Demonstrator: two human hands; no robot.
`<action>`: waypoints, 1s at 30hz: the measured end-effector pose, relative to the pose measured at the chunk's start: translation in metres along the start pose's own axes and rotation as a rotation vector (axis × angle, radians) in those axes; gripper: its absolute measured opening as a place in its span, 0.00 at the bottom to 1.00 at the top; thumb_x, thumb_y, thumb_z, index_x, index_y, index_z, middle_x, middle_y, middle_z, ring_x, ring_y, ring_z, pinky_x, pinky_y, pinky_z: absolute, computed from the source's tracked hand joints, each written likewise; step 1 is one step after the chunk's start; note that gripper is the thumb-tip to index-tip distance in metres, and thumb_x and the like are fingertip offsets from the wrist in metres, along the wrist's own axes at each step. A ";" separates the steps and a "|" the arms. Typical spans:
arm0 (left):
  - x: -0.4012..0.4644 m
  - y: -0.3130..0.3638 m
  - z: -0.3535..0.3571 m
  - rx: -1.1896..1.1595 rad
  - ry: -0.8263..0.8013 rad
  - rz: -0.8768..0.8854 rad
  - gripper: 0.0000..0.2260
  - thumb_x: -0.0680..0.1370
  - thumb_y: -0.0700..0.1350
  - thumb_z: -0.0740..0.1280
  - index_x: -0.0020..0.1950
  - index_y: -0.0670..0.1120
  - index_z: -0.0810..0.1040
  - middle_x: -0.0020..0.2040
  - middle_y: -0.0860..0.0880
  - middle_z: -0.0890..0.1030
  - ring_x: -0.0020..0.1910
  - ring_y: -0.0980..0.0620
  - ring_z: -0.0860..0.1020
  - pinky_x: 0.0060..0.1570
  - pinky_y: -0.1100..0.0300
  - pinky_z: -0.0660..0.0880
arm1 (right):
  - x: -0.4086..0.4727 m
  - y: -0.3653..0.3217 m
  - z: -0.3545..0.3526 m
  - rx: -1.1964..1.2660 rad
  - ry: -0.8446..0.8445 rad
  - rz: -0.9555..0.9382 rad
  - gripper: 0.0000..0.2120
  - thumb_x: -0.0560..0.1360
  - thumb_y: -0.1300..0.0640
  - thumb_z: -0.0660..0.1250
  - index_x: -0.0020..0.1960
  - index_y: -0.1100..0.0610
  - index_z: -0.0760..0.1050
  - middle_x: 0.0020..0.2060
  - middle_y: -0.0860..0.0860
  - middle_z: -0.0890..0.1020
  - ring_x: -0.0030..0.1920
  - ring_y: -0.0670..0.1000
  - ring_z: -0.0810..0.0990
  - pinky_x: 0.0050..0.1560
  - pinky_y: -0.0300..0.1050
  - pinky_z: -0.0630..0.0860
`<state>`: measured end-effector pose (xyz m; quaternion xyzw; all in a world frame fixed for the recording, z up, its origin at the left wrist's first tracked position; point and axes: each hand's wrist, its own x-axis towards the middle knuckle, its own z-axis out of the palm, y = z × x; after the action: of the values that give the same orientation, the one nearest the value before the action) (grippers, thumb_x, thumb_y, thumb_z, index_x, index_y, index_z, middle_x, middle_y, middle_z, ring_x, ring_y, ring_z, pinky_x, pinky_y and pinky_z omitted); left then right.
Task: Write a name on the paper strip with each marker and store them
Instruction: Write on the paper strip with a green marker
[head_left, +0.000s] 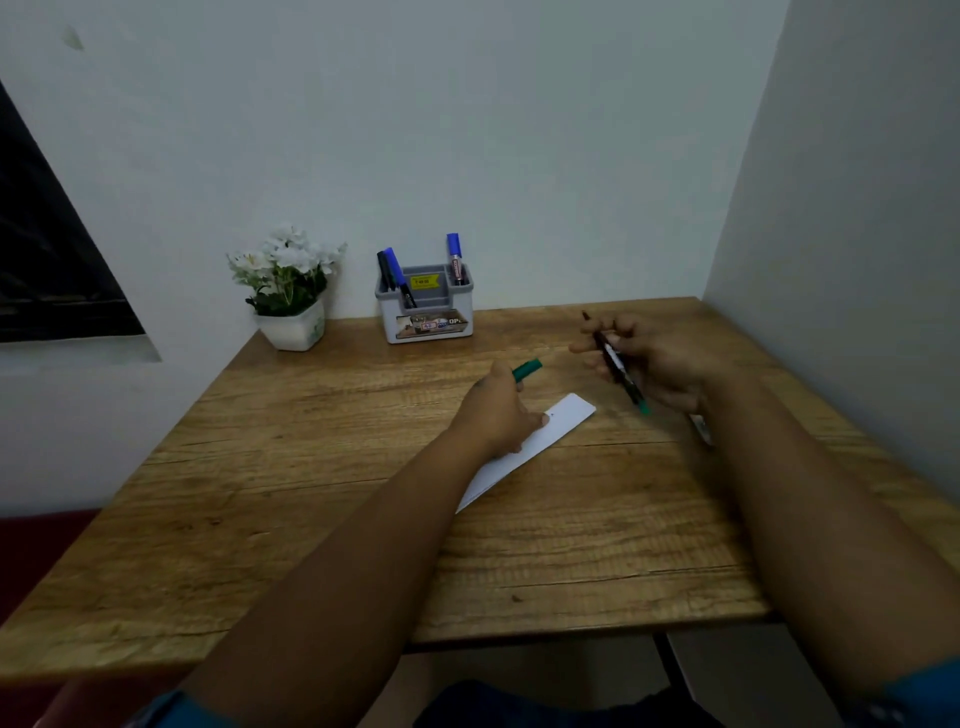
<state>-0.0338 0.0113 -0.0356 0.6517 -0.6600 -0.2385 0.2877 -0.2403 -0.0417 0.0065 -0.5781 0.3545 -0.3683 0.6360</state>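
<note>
Left hand (498, 410) grips green cap (527, 370), rests on strip (524, 449). Right hand (654, 364), at 3 o'clock, holds uncapped marker (618, 366).

We had both bare forearms stretched forward from the bottom corners of the view, converging toward the middle. Our left hand (498, 410) lay low, back up, fingers curled round a green cap (527, 370), thumb pointing right. Our right hand (649, 358) was raised a little, fingers loosely curled, pinching a marker (618, 366) slantwise across them.
</note>
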 end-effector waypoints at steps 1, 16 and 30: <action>0.002 -0.001 0.002 -0.017 0.026 -0.017 0.23 0.71 0.47 0.76 0.58 0.44 0.67 0.49 0.47 0.78 0.45 0.47 0.79 0.37 0.56 0.75 | 0.002 0.005 0.003 0.085 -0.032 0.009 0.15 0.82 0.68 0.52 0.60 0.59 0.74 0.52 0.57 0.84 0.46 0.48 0.84 0.45 0.38 0.81; -0.010 -0.005 0.019 -0.199 0.202 0.164 0.13 0.73 0.36 0.67 0.42 0.51 0.65 0.39 0.51 0.83 0.42 0.61 0.79 0.39 0.73 0.68 | 0.008 0.040 0.014 -0.367 0.204 -0.133 0.09 0.73 0.62 0.72 0.50 0.66 0.80 0.42 0.56 0.84 0.41 0.47 0.82 0.45 0.40 0.80; -0.009 -0.005 0.018 -0.138 0.197 0.190 0.10 0.73 0.37 0.66 0.45 0.49 0.67 0.40 0.52 0.83 0.45 0.56 0.80 0.42 0.62 0.72 | -0.001 0.038 0.026 -0.729 0.167 -0.165 0.06 0.74 0.64 0.67 0.46 0.60 0.83 0.43 0.47 0.84 0.39 0.31 0.78 0.36 0.21 0.68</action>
<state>-0.0429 0.0192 -0.0531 0.5851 -0.6696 -0.1899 0.4163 -0.2151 -0.0263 -0.0294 -0.7611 0.4649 -0.3139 0.3256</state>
